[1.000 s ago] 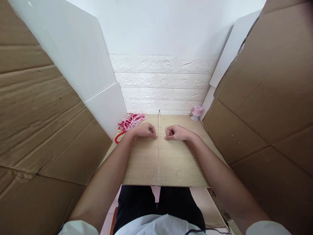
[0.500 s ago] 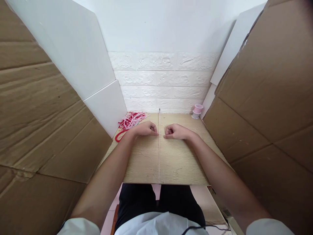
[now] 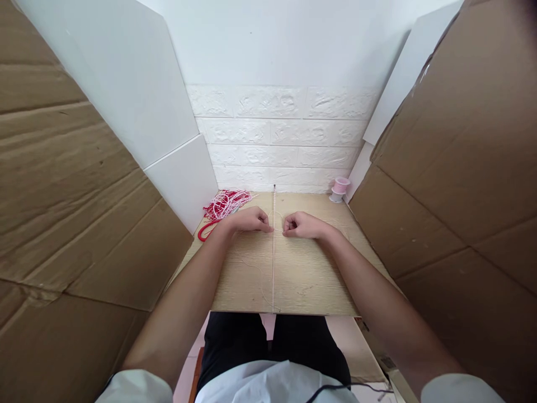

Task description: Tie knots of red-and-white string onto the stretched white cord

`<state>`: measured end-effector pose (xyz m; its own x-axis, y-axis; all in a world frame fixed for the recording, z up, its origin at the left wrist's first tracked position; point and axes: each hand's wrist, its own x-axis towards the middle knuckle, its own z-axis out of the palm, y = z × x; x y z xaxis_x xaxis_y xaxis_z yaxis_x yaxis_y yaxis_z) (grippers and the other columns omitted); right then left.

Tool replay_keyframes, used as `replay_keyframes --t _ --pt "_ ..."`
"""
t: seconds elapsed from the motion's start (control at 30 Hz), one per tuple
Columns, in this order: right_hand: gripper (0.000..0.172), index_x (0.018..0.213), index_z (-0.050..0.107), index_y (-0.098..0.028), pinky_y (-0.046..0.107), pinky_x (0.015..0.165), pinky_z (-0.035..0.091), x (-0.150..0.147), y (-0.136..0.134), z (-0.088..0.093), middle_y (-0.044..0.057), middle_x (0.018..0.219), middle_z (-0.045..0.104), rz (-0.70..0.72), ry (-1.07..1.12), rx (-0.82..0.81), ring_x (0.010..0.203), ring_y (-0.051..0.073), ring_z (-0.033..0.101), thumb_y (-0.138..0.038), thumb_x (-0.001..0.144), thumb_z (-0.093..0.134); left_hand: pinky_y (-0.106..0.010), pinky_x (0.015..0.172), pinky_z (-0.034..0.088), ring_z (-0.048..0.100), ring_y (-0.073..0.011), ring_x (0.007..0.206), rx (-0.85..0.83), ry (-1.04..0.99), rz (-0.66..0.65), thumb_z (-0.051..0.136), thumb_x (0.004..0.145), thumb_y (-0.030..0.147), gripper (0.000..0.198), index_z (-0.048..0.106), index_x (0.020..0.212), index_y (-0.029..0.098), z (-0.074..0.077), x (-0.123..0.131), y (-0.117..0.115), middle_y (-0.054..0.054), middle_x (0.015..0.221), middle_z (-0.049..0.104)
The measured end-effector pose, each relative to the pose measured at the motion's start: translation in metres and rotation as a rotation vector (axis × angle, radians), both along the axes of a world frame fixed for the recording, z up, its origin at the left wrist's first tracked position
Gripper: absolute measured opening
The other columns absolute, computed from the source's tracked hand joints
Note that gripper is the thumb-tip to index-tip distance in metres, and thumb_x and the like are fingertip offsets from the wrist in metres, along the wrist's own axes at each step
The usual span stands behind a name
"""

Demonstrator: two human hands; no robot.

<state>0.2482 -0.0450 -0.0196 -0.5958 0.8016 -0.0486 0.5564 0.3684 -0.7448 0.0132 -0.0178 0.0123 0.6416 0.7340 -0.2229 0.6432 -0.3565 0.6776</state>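
Note:
A pale cord (image 3: pixel 273 268) runs straight down the middle of the wooden board, from a small dark nail (image 3: pixel 274 186) at the back to the front edge. Left of it, my left hand (image 3: pixel 255 220) pinches a thin thread with thumb and finger close to the cord. My right hand (image 3: pixel 301 225) is closed in a pinch on the other side, also on the thin thread (image 3: pixel 276 212), which curves in a small loop across the cord between both hands. Another loose stretch of thin thread (image 3: pixel 260 274) lies on the board to the left of the cord.
Red and pink-white cords (image 3: pixel 229 204) lie heaped at the back left, with a red scissor handle (image 3: pixel 204 232) beside them. Two stacked spools (image 3: pixel 339 189) stand at the back right. Cardboard walls (image 3: pixel 84 196) flank the wooden board (image 3: pixel 319 274) on both sides.
The thread between my hands now forms a clearer round loop over the cord. Both hands have barely moved; the view has shifted slightly.

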Motion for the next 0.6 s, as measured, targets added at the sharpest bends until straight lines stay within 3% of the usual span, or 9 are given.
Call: replay_keyframes --t 0.17,0.37,0.6 --pt "0.015 0.071 0.059 -0.016 0.023 0.057 0.032 0.0000 0.0003 0.0005 -0.003 0.066 0.054 0.007 -0.021 0.010 0.061 0.010 0.044 -0.031 0.072 0.061 -0.027 0.053 0.028 0.043 -0.0109 0.054 0.018 0.019 -0.019 0.070 0.067 0.059 0.042 0.068 0.065 0.016 -0.0011 0.0005 0.0005 0.001 0.057 0.055" --pt "0.020 0.076 0.060 -0.017 0.023 0.056 0.032 -0.0006 0.0014 -0.0049 -0.002 0.069 0.057 -0.022 -0.029 0.055 0.061 0.010 0.046 -0.036 0.074 0.064 -0.026 0.055 0.032 0.049 -0.0121 0.059 0.067 0.024 -0.026 0.073 0.066 0.054 0.038 0.072 0.073 0.016 -0.0040 0.0011 0.0012 0.000 0.064 0.061" --pt "0.019 0.074 0.059 -0.017 0.023 0.057 0.032 0.0013 0.0025 -0.0045 -0.002 0.068 0.055 -0.007 -0.036 0.046 0.061 0.010 0.045 -0.035 0.075 0.063 -0.026 0.057 0.033 0.050 -0.0126 0.061 0.035 0.032 -0.016 0.075 0.061 0.048 0.033 0.071 0.068 0.017 -0.0033 0.0003 0.0020 0.000 0.064 0.063"
